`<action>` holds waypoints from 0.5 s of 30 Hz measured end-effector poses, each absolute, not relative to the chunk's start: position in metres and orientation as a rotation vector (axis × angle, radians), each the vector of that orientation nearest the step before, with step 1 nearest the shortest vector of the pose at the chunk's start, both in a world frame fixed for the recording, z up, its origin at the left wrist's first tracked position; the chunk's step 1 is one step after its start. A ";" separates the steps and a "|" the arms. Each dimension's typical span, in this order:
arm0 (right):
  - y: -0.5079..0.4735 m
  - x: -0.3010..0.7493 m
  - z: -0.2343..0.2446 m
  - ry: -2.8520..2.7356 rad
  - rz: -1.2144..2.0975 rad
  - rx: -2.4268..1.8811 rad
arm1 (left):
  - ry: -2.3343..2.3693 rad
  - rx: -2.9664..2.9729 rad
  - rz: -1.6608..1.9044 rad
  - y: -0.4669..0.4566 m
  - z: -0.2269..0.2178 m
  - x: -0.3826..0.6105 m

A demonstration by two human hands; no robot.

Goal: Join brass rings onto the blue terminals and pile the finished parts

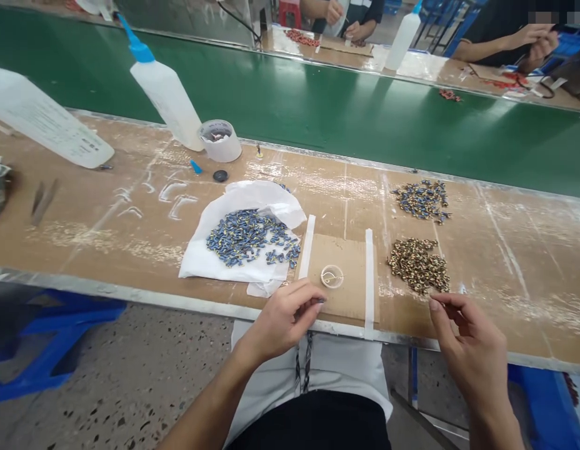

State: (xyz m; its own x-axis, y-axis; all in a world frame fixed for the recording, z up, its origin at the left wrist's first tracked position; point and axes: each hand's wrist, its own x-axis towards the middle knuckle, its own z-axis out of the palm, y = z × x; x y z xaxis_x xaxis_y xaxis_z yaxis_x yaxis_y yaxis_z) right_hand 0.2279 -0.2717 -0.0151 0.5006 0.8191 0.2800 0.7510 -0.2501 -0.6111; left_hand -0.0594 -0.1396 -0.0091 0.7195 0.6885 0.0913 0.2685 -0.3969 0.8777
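My left hand (290, 319) pinches a small dark piece (320, 300) between thumb and fingertips, just in front of a small clear cup (332, 277) with a thin bent wire or stick in it. To its left, small blue-and-yellow pieces (240, 236) lie heaped on a crumpled white sheet (200, 259). My right hand (475, 340) is at the near edge of a pile of small brown and gold pieces (419, 265), thumb and index tips together. Whatever is between those tips is too small to make out. Behind that pile lies a heap of blue-and-gold pieces (425, 200).
Cardboard (350, 306) with white tape strips covers the bench before me. White bottles (165, 103), a tape roll (219, 142), a black cap (220, 176) and tweezers (44, 201) lie left. Beyond runs a green belt (318, 103); two people work across it.
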 end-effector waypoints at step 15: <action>-0.234 0.136 -0.017 -1.368 0.840 -1.584 | 0.692 2.063 0.704 -0.142 -0.022 -0.058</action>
